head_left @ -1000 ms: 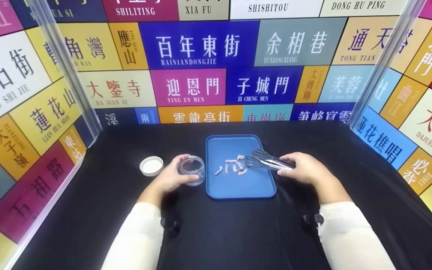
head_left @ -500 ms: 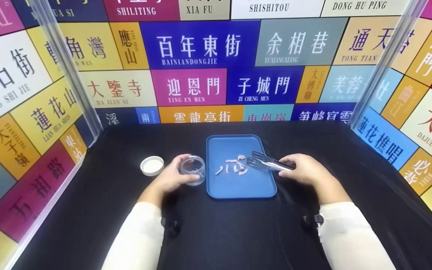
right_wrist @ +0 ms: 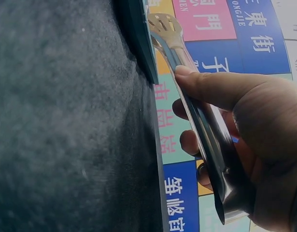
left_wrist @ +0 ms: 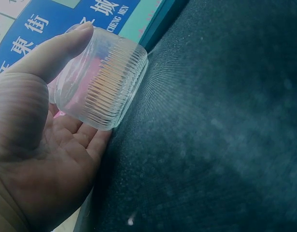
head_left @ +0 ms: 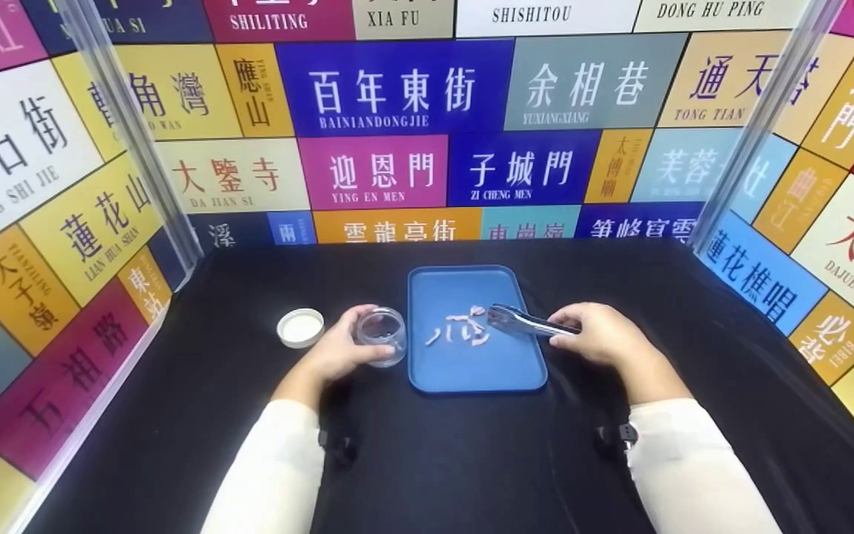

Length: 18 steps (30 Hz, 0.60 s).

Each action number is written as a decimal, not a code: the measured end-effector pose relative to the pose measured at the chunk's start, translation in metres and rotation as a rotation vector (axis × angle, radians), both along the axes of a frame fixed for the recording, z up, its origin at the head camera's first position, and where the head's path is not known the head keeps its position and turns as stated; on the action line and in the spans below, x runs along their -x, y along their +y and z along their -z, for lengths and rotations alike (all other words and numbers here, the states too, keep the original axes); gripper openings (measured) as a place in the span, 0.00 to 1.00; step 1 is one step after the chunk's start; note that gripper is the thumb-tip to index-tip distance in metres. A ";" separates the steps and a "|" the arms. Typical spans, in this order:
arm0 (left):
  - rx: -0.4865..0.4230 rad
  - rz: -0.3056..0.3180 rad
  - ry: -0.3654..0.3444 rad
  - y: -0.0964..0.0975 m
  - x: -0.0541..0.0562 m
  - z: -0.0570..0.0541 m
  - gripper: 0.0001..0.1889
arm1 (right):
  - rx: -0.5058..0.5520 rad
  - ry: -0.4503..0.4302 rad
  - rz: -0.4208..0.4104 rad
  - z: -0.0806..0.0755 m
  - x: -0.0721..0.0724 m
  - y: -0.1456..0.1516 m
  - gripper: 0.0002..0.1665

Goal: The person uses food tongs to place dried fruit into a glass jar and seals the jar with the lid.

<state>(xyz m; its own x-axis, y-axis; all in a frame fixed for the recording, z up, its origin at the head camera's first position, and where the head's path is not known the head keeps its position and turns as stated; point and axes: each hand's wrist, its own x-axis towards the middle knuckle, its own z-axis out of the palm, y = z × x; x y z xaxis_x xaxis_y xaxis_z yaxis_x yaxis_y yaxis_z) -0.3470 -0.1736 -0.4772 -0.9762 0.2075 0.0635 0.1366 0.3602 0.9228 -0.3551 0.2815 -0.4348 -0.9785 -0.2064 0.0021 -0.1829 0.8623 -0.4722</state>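
My left hand [head_left: 342, 345] grips a clear ribbed jar [left_wrist: 107, 77], uncapped, standing on the black cloth just left of the blue tray [head_left: 475, 374]. Thumb and fingers lie round the jar's side. In my right hand [head_left: 597, 334] is a pair of metal tongs [right_wrist: 206, 130], held along its arms with the thumb on one side and fingers on the other. The slotted heads [right_wrist: 165, 24] of the tongs reach over the right half of the tray, their two arms close together. Several small pinkish strips [head_left: 460, 330] lie mid-tray, left of the tong heads.
A round white lid [head_left: 300, 328] lies on the black cloth [head_left: 442, 460] to the left of my left hand. Panels with printed signs [head_left: 397, 89] stand behind and on both sides, with clear upright posts [head_left: 753, 119] at the corners.
The arms of the tongs have come closer together, and their heads have shifted slightly over the tray. My left hand, the jar and the strips have stayed in place.
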 end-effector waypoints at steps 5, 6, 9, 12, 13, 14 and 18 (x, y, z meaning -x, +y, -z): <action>0.011 -0.005 -0.013 -0.001 -0.001 -0.001 0.49 | 0.008 0.039 0.001 -0.005 -0.002 -0.005 0.18; 0.014 -0.008 -0.015 -0.001 -0.001 -0.001 0.49 | 0.010 0.050 0.003 -0.006 -0.003 -0.006 0.18; 0.014 -0.009 -0.018 -0.001 -0.002 -0.002 0.48 | 0.013 0.070 0.015 -0.011 -0.005 -0.013 0.19; 0.007 -0.006 -0.018 -0.001 -0.002 -0.002 0.48 | 0.010 0.080 0.017 -0.016 -0.008 -0.022 0.20; 0.000 -0.004 -0.018 -0.001 -0.001 -0.001 0.48 | 0.007 0.085 0.016 -0.018 -0.009 -0.025 0.21; -0.004 -0.002 -0.018 -0.001 -0.001 -0.001 0.48 | 0.000 0.096 0.009 -0.019 -0.010 -0.029 0.21; -0.021 0.005 -0.017 -0.001 0.000 0.002 0.48 | -0.012 0.142 -0.014 -0.021 -0.013 -0.044 0.22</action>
